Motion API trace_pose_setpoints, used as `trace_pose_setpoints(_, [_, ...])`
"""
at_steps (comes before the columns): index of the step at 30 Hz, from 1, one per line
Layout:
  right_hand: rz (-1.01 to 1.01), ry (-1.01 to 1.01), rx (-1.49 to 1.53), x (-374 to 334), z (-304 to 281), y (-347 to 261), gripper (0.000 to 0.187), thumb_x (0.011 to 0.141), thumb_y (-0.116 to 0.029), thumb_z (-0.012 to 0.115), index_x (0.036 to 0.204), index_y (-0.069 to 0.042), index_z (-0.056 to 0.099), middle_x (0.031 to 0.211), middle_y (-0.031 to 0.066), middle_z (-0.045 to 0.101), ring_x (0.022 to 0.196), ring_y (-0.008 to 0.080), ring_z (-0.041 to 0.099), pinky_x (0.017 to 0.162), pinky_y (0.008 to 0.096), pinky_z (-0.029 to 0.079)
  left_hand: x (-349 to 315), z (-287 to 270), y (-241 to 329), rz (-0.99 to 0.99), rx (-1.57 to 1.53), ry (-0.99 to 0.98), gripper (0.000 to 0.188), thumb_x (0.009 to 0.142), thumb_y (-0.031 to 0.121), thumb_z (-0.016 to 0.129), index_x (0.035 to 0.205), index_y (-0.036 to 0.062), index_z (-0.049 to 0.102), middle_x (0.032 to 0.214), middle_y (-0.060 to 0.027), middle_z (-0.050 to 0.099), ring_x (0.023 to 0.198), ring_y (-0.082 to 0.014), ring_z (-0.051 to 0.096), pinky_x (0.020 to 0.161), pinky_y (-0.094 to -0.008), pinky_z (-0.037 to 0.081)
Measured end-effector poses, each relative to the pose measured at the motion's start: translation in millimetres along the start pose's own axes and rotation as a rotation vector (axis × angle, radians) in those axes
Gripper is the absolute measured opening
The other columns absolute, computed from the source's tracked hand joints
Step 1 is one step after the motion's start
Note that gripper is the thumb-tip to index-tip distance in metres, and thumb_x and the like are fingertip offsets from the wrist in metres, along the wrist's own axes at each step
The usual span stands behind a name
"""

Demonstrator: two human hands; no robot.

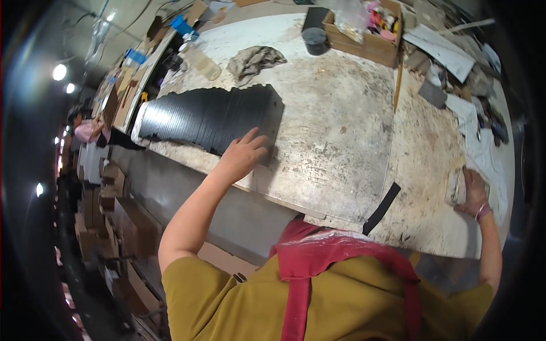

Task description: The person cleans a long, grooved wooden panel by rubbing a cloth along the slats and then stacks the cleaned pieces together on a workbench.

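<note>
My left hand [243, 152] lies flat with fingers spread on the near end of a fanned row of thin black sheets [210, 116] laid across the worn white table [335, 131]. My right hand [473, 192] reaches far to the right and closes on a small pale block [455, 186] at the table's right side, next to white cloth [483, 153]. A black strip [382, 208] lies near the front edge between my hands.
A cardboard box [369, 34] of bits stands at the back with a dark cup [314, 41] beside it. A grey rag [256, 59] and a clear plastic bottle [200, 59] lie at the back left. Tools and papers crowd the right. Another person [88, 129] is at far left.
</note>
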State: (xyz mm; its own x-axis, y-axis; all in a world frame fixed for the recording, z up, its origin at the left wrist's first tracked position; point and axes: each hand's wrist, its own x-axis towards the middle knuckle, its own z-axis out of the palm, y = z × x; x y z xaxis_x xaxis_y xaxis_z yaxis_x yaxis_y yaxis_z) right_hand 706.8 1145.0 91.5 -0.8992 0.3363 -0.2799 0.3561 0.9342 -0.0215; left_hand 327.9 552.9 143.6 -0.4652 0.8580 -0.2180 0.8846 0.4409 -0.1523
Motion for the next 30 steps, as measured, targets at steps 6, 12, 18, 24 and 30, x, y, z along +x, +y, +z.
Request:
trace_pose_setpoints(6, [-0.116,0.046,0.043,-0.9,-10.1,-26.1,0.13,0.033,-0.025,0.089,0.148,-0.007,0.03,0.128,0.0217,0.045,0.119,0.0398,0.045,0.104,0.0443,0.037,2.3,6.7,10.2,-0.046,-0.003,0.051,0.033,0.076,0.014,0.072,0.107,0.0118,0.063,0.14,-0.0037,0.046,0.141,-0.031,0.033,0.094,-0.0471,0.046])
trace_pose_setpoints(12, [-0.154,0.126,0.133,29.3,-18.5,-94.4,0.12,0.043,-0.028,0.087,0.148,-0.011,0.032,0.128,0.0227,0.046,0.116,0.0416,0.047,0.102,0.0464,0.038,-6.5,20.6,11.9,-0.068,0.007,0.131,0.032,0.075,0.015,0.072,0.105,0.0113,0.063,0.142,-0.0044,0.044,0.141,-0.0308,0.032,0.098,-0.0501,0.043])
trace_pose_setpoints(18, [-0.194,0.159,0.181,57.7,-27.4,-127.5,0.108,0.052,-0.031,0.086,0.144,-0.003,0.036,0.128,0.0245,0.05,0.117,0.0414,0.048,0.104,0.0474,0.037,14.3,-3.0,25.1,-0.089,0.002,0.133,0.046,0.068,0.02,0.079,0.11,0.0128,0.063,0.143,-0.0059,0.043,0.14,-0.0312,0.031,0.104,-0.0552,0.036])
trace_pose_setpoints(24, [-0.011,0.276,0.322,61.0,-61.9,-78.7,0.076,0.082,-0.036,0.071,0.145,-0.008,0.04,0.143,0.0189,0.047,0.132,0.0335,0.045,0.11,0.039,0.036,66.0,-9.8,103.2,0.058,-0.62,0.247,0.059,0.075,0.012,0.078,0.129,0.0067,0.054,0.14,-0.0149,0.049,0.129,-0.037,0.047,0.104,-0.0429,0.041])
trace_pose_setpoints(30, [0.385,0.577,1.491,-42.2,52.0,75.0,0.065,0.096,-0.037,0.049,0.15,-0.006,0.032,0.152,0.0122,0.038,0.138,0.0235,0.039,0.116,0.0335,0.027,209.3,-35.8,240.0,0.532,-0.839,0.283,0.095,0.07,0.02,0.084,0.147,0.0062,0.031,0.151,-0.0241,0.03,0.137,-0.0428,0.034,0.112,-0.045,0.035])
